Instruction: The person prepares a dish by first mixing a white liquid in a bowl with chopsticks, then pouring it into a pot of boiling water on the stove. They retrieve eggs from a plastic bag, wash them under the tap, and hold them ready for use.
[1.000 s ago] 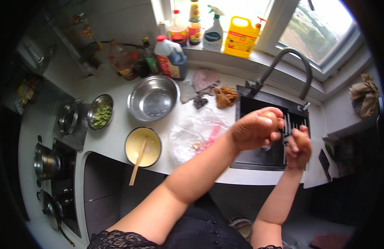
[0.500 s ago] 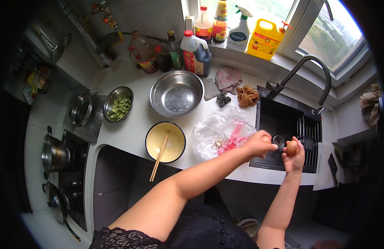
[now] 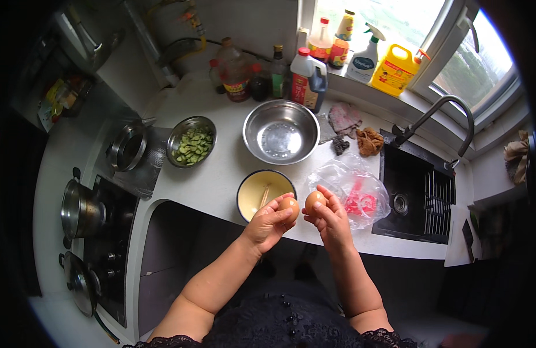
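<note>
My left hand [image 3: 265,227] is closed round a brown egg [image 3: 290,207]. A second brown egg [image 3: 315,200] sits between the fingers of my right hand [image 3: 334,223]. The two eggs face each other a short gap apart, at the counter's front edge. Just behind my left hand is a cream enamel bowl [image 3: 248,196] with a dark rim, partly covered by that hand. Wooden chopsticks [image 3: 264,196] rest in it, their lower part hidden. Beside my right hand lies a crumpled clear plastic bag [image 3: 369,180] with red print.
A large steel basin [image 3: 279,136] stands behind the bowl, and a smaller bowl of cut green vegetable [image 3: 193,145] to its left. At right is a black sink [image 3: 395,174] with a tap [image 3: 442,107]. Bottles [image 3: 307,81] line the back; the stove [image 3: 108,232] is far left.
Both hands have moved left from over the sink to the front of the enamel bowl, each still holding its egg. The view has shifted, so the counter things appear further right.
</note>
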Available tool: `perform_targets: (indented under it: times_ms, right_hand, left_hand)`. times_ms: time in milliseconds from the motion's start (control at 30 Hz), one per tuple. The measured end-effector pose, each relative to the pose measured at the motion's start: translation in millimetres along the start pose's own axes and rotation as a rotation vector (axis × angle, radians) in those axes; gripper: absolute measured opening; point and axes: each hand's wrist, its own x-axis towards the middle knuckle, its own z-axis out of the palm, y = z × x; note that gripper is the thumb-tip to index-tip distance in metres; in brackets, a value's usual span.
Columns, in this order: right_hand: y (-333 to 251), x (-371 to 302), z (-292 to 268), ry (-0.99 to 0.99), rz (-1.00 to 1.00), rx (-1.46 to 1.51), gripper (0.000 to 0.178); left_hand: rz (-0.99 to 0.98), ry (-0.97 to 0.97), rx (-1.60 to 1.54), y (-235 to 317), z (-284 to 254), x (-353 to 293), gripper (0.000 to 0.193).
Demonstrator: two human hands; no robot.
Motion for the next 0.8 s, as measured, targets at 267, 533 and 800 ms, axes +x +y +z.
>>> perform_targets:
  times_ms: [267,533,800]
  right_hand:
    - [26.8,-14.8,46.6,0.12,-0.647,-0.516,0.058]
    - [55.4,-9.3,53.7,0.249,-0.874,-0.651,0.054]
    - [46.3,-10.2,31.8,0.364,-0.826,-0.72,0.053]
  left_hand:
    - [0.089,0.015,-0.109,14.1,-22.7,-13.8,0.045]
    - [0.072,-0.052,-0.141,18.1,-30.4,-12.1,0.041]
    - [0.023,-0.132,-0.125,0.6,-3.5,12.6,0.04]
